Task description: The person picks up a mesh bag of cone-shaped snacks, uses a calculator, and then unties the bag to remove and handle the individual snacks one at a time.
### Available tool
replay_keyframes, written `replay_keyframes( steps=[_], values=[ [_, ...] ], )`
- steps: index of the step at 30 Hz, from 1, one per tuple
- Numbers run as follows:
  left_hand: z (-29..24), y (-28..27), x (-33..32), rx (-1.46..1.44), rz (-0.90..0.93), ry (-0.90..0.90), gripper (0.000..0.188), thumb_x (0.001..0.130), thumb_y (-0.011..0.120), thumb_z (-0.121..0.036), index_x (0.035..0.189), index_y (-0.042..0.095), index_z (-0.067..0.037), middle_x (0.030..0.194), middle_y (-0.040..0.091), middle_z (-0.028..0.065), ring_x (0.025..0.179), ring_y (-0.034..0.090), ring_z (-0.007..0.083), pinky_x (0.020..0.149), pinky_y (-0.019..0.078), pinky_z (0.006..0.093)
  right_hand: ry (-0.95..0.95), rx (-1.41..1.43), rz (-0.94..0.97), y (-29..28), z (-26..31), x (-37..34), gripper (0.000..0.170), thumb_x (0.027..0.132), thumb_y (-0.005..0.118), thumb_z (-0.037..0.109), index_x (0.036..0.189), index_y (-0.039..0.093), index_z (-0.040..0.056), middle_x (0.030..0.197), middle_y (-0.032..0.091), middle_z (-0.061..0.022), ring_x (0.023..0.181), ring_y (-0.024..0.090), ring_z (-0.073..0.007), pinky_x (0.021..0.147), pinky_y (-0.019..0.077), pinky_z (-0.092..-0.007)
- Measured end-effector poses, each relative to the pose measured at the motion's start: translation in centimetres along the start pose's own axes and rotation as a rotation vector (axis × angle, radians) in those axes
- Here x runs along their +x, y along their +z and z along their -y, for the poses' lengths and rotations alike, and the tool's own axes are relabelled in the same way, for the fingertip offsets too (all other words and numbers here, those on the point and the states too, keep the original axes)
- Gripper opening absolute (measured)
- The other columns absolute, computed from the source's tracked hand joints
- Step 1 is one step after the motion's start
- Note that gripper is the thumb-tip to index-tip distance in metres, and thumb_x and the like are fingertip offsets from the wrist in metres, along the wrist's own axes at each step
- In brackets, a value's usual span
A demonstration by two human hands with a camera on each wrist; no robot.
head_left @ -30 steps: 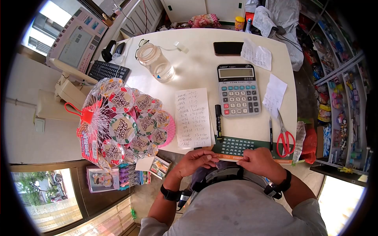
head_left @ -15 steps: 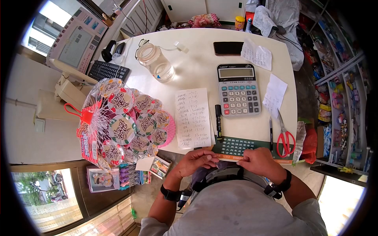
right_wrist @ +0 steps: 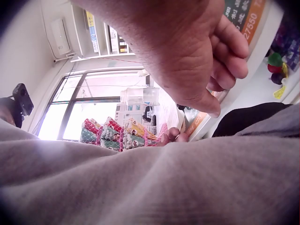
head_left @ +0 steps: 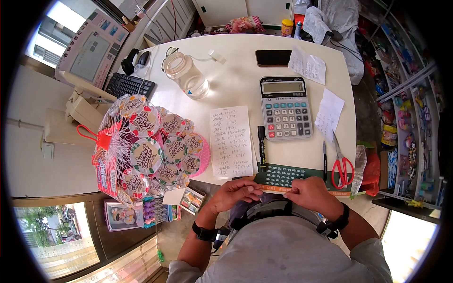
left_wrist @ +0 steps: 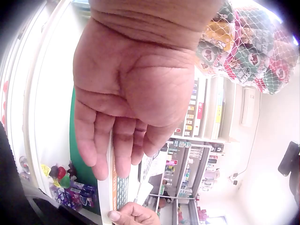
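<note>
At the table's near edge rests my left hand (head_left: pixel 238 193), its fingers loosely bent and holding nothing; in the left wrist view its palm and relaxed fingers (left_wrist: pixel 124 145) show. My right hand (head_left: pixel 309 193) lies at the same edge, fingers loosely curled with nothing in them. Between and under the hands is a green sign with white writing and an orange strip (head_left: pixel 292 175). Beyond my left hand lies a handwritten paper list (head_left: pixel 230 141), with a black marker (head_left: pixel 261 146) beside it. A grey calculator (head_left: pixel 287 108) lies farther back.
Red-handled scissors (head_left: pixel 342 172) and a pen (head_left: pixel 324 160) lie on the right. A net bag of packaged cups (head_left: pixel 148 151) stands at left, near a clear jar (head_left: pixel 186 78) and a keyboard (head_left: pixel 130 85). A phone (head_left: pixel 273 58) and paper slips (head_left: pixel 329 111) lie farther back.
</note>
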State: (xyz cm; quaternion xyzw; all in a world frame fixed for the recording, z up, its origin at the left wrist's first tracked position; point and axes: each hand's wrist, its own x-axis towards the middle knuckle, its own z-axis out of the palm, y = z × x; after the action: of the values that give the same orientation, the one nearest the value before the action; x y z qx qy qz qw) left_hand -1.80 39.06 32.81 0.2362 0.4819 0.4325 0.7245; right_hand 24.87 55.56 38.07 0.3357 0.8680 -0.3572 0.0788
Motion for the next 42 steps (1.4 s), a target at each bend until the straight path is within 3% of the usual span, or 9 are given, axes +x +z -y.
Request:
replay_keyframes(
  steps=[16, 19, 22, 28, 42],
  values=[
    [0.13, -0.14, 0.00, -0.008, 0.016, 0.005, 0.033, 0.110, 0.057, -0.024, 0.134, 0.063, -0.003, 0.120, 0.074, 0.0106, 0.107, 0.073, 0.0180, 0.094, 0.0587, 0.0314, 0.015, -0.005, 0.024, -0.27, 0.27, 0.06, 0.034, 0.085, 0.078, 0.040, 0.078, 0.071, 0.0075, 0.072, 0.072, -0.0128, 0.070, 0.072, -0.0354, 0.065, 0.0551, -0.0467],
    [0.18, -0.26, 0.06, 0.010, 0.016, 0.005, 0.029, 0.111, 0.053, -0.018, 0.133, 0.063, -0.003, 0.125, 0.073, 0.0156, 0.109, 0.073, 0.0236, 0.096, 0.0595, 0.0364, 0.010, -0.008, 0.022, -0.20, 0.21, 0.08, 0.034, 0.085, 0.078, 0.040, 0.078, 0.071, 0.0075, 0.072, 0.072, -0.0130, 0.070, 0.071, -0.0356, 0.064, 0.0551, -0.0469],
    [-0.07, -0.06, -0.03, -0.016, 0.023, 0.009, 0.033, 0.110, 0.057, -0.024, 0.134, 0.063, -0.003, 0.120, 0.074, 0.0106, 0.106, 0.073, 0.0177, 0.094, 0.0586, 0.0312, 0.010, -0.015, 0.019, -0.26, 0.25, 0.07, 0.034, 0.085, 0.078, 0.040, 0.078, 0.071, 0.0075, 0.072, 0.071, -0.0132, 0.070, 0.071, -0.0358, 0.064, 0.0550, -0.0472],
    [-0.18, -0.13, -0.03, -0.001, 0.027, -0.001, 0.029, 0.111, 0.053, -0.018, 0.133, 0.064, -0.003, 0.126, 0.072, 0.0152, 0.110, 0.073, 0.0232, 0.097, 0.0592, 0.0359, 0.014, -0.016, 0.021, -0.28, 0.27, 0.12, 0.033, 0.084, 0.078, 0.040, 0.077, 0.072, 0.0077, 0.071, 0.071, -0.0134, 0.069, 0.071, -0.0359, 0.064, 0.0549, -0.0472],
    [-0.34, -0.21, -0.05, 0.013, 0.042, -0.010, 0.031, 0.111, 0.052, -0.019, 0.135, 0.063, -0.003, 0.123, 0.073, 0.0133, 0.110, 0.072, 0.0214, 0.097, 0.0580, 0.0340, 0.023, 0.003, 0.036, -0.47, 0.24, 0.27, 0.035, 0.085, 0.078, 0.041, 0.077, 0.071, 0.0079, 0.071, 0.070, -0.0145, 0.069, 0.071, -0.0367, 0.064, 0.0541, -0.0477]
  ],
)
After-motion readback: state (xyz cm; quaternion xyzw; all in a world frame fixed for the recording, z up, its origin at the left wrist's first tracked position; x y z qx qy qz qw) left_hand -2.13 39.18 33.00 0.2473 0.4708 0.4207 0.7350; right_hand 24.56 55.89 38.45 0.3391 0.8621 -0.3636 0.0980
